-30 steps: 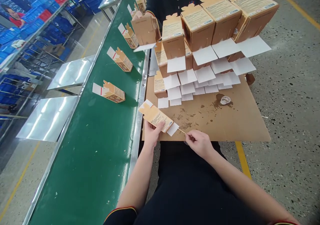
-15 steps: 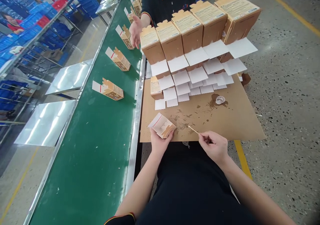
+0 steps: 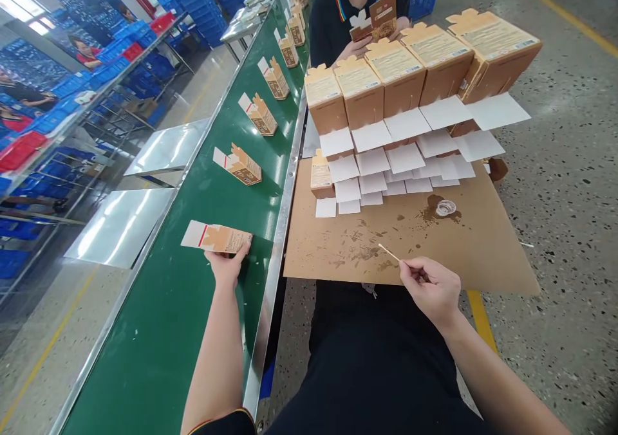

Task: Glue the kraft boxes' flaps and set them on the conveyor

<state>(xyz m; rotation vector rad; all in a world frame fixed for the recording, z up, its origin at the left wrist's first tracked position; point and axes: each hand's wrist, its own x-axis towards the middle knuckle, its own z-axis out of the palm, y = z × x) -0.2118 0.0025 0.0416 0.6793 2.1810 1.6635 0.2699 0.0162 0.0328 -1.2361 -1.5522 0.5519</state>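
The box (image 3: 226, 237) is held on or just over the belt (image 3: 164, 338) in the grip of the left hand (image 3: 225, 269), long axis crosswise, while the swab (image 3: 389, 252) is pinched by the right hand (image 3: 433, 287) above the tabletop (image 3: 497, 261).

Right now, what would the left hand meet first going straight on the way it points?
Past the held box, the left hand would likely meet the next box on the belt; the hand's exact height is unclear.

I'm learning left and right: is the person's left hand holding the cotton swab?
No, the left hand holds a box, and the right hand holds the cotton swab.
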